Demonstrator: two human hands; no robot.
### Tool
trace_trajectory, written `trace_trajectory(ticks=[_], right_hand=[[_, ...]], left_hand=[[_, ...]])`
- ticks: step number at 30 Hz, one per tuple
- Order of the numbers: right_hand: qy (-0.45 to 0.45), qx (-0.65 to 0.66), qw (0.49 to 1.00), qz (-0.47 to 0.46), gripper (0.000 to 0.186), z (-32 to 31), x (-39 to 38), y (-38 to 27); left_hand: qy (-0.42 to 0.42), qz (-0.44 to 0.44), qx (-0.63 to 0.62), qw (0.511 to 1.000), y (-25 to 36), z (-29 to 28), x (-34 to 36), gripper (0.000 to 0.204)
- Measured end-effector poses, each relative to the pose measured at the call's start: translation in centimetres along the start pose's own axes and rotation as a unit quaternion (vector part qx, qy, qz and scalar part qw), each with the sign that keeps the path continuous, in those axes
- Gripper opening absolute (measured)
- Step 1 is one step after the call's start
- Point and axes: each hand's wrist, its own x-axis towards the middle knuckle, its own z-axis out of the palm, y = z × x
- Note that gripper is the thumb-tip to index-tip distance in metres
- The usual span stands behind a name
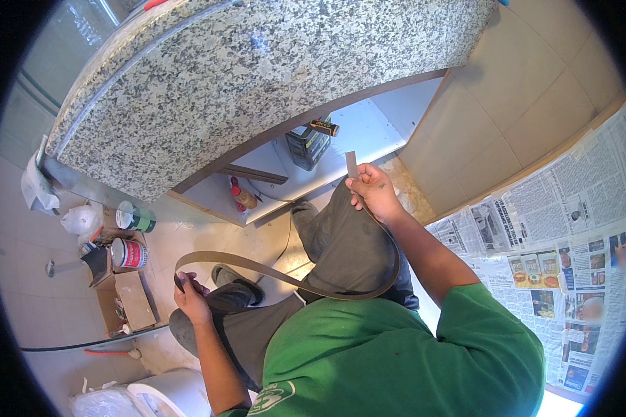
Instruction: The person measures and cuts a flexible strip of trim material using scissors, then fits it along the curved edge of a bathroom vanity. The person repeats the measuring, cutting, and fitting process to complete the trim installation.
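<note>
A long, thin brown strip of edge banding (250, 265) hangs in a loop across my lap. My left hand (193, 300) is closed on one end, above my left knee. The other end is pinched in my right hand (375, 193), its tip sticking up past my fingers towards the open cabinet. In front of me, the cabinet (389, 118) has a pale inside and a dark front edge beneath a speckled granite top (257, 83). Within it stand a black box (307, 147), a small black-and-orange packet (324, 128) and a bottle with a red cap (243, 196).
At left, a cardboard box (135, 300), a paint can (129, 253) and a green-and-white tub (135, 217) sit on the floor, beyond a glass edge. A white toilet (170, 393) is at lower left. Newspaper (535, 229) covers a surface on the right.
</note>
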Motion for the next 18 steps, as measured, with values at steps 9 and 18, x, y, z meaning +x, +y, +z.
trace_trajectory(ticks=[9,18], right_hand=[[-0.001,-0.001,1.0,0.001,0.018,0.2,0.0,-0.1],[0.16,0.222,0.959,-0.077,0.017,-5.3,2.7,-0.7]], left_hand=[[-0.008,-0.004,-0.009,1.0,-0.3,-0.3,0.2,0.045],[0.131,0.041,0.004,0.991,5.1,-3.9,3.4,0.048]])
